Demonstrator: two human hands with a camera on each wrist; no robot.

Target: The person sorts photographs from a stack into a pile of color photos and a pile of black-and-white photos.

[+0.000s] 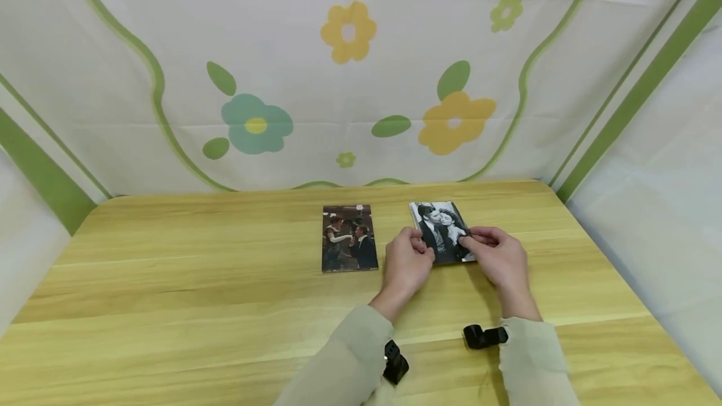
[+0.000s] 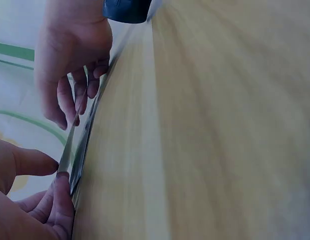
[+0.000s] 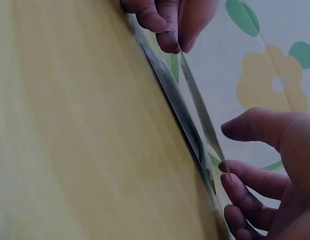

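A black-and-white photo card of a couple is tipped up slightly over a darker flat stack on the table. The left hand pinches its left side between thumb and fingers; the left wrist view shows this grip of the left hand up close. At the opposite edge, the right hand holds the card, thumb over its face and fingertips at its edge. In the right wrist view, the right hand has its thumb a little apart from the card. How many cards lie beneath cannot be told.
A colour photo card lies flat on the wooden table, left of the hands. Black wrist devices sit near both sleeves. A white flowered cloth stands behind the table, with more cloth at both sides.
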